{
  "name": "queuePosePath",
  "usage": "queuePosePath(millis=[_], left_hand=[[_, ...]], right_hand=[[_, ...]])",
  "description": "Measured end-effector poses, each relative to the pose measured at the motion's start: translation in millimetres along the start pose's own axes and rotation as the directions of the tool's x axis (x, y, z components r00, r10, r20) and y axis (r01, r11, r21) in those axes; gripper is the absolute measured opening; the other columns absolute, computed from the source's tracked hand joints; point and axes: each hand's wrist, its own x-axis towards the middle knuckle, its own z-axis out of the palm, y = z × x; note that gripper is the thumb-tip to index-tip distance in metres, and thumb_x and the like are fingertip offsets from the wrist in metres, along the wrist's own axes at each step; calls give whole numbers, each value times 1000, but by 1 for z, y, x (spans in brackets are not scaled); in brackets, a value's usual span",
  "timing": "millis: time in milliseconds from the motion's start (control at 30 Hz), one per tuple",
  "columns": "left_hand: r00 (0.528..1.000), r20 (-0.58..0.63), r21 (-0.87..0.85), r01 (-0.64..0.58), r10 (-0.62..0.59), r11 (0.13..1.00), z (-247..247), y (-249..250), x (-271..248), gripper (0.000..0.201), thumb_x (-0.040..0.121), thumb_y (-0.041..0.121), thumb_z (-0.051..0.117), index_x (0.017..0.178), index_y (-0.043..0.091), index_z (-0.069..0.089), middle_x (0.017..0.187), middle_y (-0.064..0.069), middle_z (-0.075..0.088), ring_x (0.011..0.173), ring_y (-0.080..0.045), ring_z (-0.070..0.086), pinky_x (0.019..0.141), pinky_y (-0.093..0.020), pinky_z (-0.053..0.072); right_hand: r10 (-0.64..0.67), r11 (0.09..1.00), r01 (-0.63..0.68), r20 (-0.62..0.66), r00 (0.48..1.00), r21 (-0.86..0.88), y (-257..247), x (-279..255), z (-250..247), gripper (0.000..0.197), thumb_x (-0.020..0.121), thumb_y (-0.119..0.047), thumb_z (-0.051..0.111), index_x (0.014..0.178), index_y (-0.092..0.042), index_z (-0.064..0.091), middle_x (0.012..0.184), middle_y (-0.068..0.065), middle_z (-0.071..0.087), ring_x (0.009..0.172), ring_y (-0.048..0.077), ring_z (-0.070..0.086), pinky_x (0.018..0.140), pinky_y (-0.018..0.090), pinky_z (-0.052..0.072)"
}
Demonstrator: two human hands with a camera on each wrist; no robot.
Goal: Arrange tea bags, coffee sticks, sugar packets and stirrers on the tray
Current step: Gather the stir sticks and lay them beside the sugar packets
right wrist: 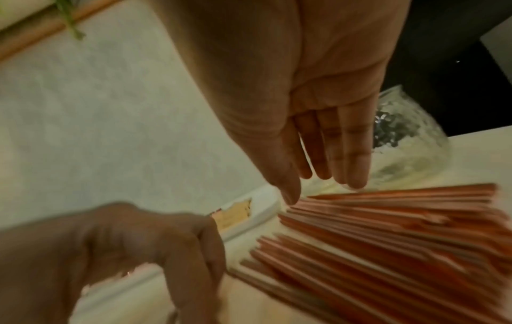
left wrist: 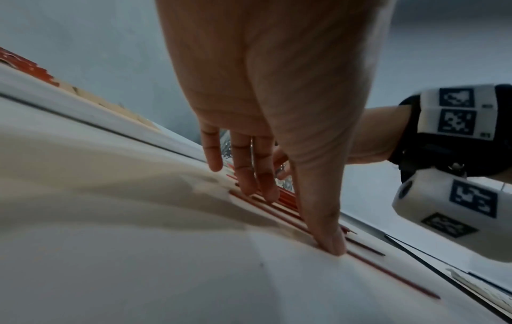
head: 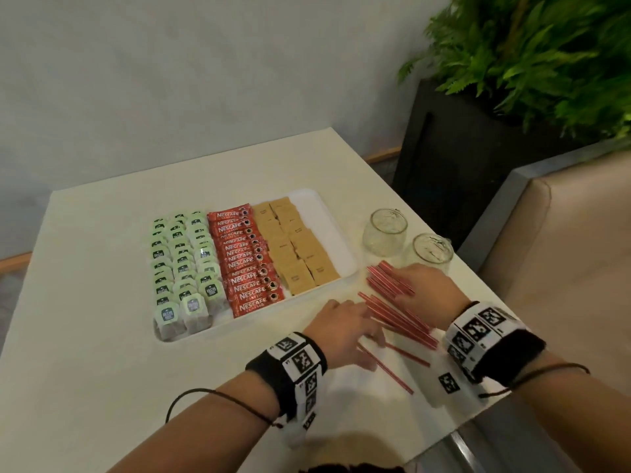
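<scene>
White table [head: 102, 336]: tray [head: 336, 233] filled (three rows), stirrers [head: 397, 315] remain outside; my left hand [head: 341, 327] and right hand [head: 425, 285] press them, fingers flat.

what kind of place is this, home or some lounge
Probably a hotel or office lounge refreshment corner, though that is a guess: a white tray stocked with rows of tea bags and coffee sticks, a big planter, and an upholstered seat beside the table.

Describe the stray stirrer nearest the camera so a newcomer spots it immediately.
Start at the white tray, then drop to the table strip in front of it, where red stirrers lie fanned. The stray stirrer lies alone, nearest the camera, just beyond the left hand, apart from the bunch.
</scene>
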Motion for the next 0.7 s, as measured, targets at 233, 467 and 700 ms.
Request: queuePosePath(millis=[233, 467, 700], left_hand=[[990, -69, 57, 130, -126, 990, -3, -7, 0, 16, 86, 47, 66, 93, 33, 70, 91, 13, 54, 96, -12, 56, 86, -35, 32], [968, -129, 75, 227, -217, 971, 0, -16, -7, 16, 88, 46, 62, 93, 31, 68, 91, 11, 59, 92, -11, 57, 97, -37, 36], [972, -222, 75, 99, -80, 992, 7, -13, 0, 69, 73, 44, 76, 133, 28, 45, 140, 6, 43, 131, -15, 37, 109, -31, 25]], right_hand=[[-61, 998, 61, 25, 998, 1, 2, -10, 31, 54, 92, -19, 56, 144, -17, 41, 141, 4, 40, 127, 22, 41, 106, 34, 39], [11, 997, -10, 17, 1000, -78, -3, -12, 28, 47, 100, -38, 42, 142, -17, 43, 140, 4, 42, 125, 21, 41, 105, 39, 40], [-56, 980, 69, 72, 996, -188, -1, -36, 34, 99, 69, -81, 55, 146, -24, 30, 137, -2, 40, 122, 19, 41, 101, 40, 42]])
